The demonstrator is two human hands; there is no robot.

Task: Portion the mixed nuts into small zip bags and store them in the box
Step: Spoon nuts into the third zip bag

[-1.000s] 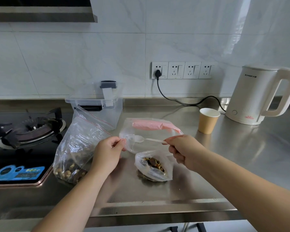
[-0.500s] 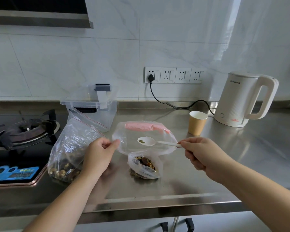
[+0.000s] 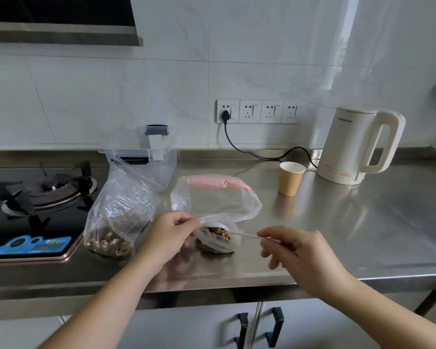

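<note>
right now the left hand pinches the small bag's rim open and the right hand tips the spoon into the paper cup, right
Not quite. The head view shows the right hand tipping the plastic spoon into the small zip bag, not the paper cup, which stands apart by the kettle. The left hand does pinch the bag's rim open.

The wall [image 3: 136,96] behind the work spot was faced in large pale marble-look tiles, streaked with daylight toward the right. A dark range hood [image 3: 61,21] hung at upper left. The steel countertop [image 3: 350,222] ran under and away to the right of the grip, glossy with reflections. Left of it sat a black glass gas hob [image 3: 35,197]. Beyond it, on the wall, was a row of four sockets [image 3: 258,111], one with a black plug. Below the counter edge were grey cabinet doors [image 3: 199,328] with black handles.
</note>
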